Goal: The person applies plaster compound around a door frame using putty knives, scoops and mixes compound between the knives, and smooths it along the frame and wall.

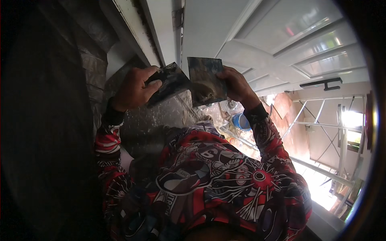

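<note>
My left hand [136, 89] grips a thin, dark rectangular plate [172, 83] by its outer side, thumb on top; pale smears mark its face. In my right hand [237, 85] is a second dark flat plate [206, 70], held upright by its right edge. A lump of greyish-beige paste [206, 93] clings to the lower part of this one. Both plates are held up in front of my chest, their inner edges close together. Whether they touch cannot be made out.
A white panelled door [257, 52] with a black handle [321, 84] stands ahead and to the right. Dark sheeting [48, 120] hangs along the left. Below, a blue bucket [242, 121] sits on a spattered floor [148, 122]. Metal scaffold frames [321, 110] stand at the right.
</note>
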Demonstrator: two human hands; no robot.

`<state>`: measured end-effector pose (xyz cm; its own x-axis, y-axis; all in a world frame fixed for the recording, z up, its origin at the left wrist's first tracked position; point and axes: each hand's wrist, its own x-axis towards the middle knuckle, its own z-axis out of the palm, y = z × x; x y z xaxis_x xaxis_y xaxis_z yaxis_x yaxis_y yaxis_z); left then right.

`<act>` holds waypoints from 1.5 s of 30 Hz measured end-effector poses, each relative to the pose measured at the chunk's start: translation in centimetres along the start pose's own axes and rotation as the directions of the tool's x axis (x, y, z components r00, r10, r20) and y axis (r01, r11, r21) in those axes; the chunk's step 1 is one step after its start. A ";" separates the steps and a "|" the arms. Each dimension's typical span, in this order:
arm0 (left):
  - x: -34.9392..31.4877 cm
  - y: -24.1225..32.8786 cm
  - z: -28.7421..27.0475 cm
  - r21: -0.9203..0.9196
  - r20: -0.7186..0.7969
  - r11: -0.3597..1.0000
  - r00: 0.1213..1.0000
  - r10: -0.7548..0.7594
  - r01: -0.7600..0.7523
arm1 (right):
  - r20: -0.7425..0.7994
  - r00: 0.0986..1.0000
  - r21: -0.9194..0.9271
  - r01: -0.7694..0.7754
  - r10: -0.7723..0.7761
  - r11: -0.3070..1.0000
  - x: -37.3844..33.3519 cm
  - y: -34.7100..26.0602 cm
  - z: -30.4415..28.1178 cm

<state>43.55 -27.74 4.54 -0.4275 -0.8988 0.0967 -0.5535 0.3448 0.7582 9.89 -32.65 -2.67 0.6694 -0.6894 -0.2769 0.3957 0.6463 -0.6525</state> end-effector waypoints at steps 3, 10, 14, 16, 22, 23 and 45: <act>-0.3 0.2 0.1 -0.055 0.074 0.993 0.992 -0.104 0.108 | -0.027 1.000 0.011 0.007 -0.007 1.000 0.5 0.2 -0.2; -1.9 -2.5 0.4 -0.312 0.111 0.922 0.972 -0.205 0.230 | -0.051 0.998 0.045 0.036 -0.034 0.998 1.9 -0.2 0.0; -1.9 -2.3 0.3 -0.699 0.011 0.681 0.955 -0.297 0.220 | -0.151 0.988 0.133 0.064 -0.044 0.989 1.0 0.3 -2.8; -2.0 -2.0 -1.3 -0.631 -0.209 0.772 0.939 -0.273 0.084 | -0.160 0.984 0.077 0.090 -0.077 0.993 1.1 0.8 -1.8; 0.7 1.0 -1.0 -0.023 -0.919 0.998 0.395 -0.001 -0.051 | -0.151 0.986 0.062 0.075 -0.065 0.995 0.2 1.6 -0.6; 1.9 0.8 -0.6 -0.027 -0.925 0.998 0.381 -0.004 -0.057 | -0.164 0.985 0.072 0.074 -0.062 0.995 0.0 1.7 -0.8; 12.8 0.2 2.1 0.435 -0.893 0.892 -0.066 0.444 0.119 | -0.256 0.954 -0.041 0.150 -0.155 0.988 -3.4 0.8 -1.3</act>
<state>36.45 -38.59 4.58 0.4209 -0.0292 0.9066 -0.8558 0.3185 0.4076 7.13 -30.18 -3.13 0.4163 -0.8419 -0.3433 0.4657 0.5217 -0.7148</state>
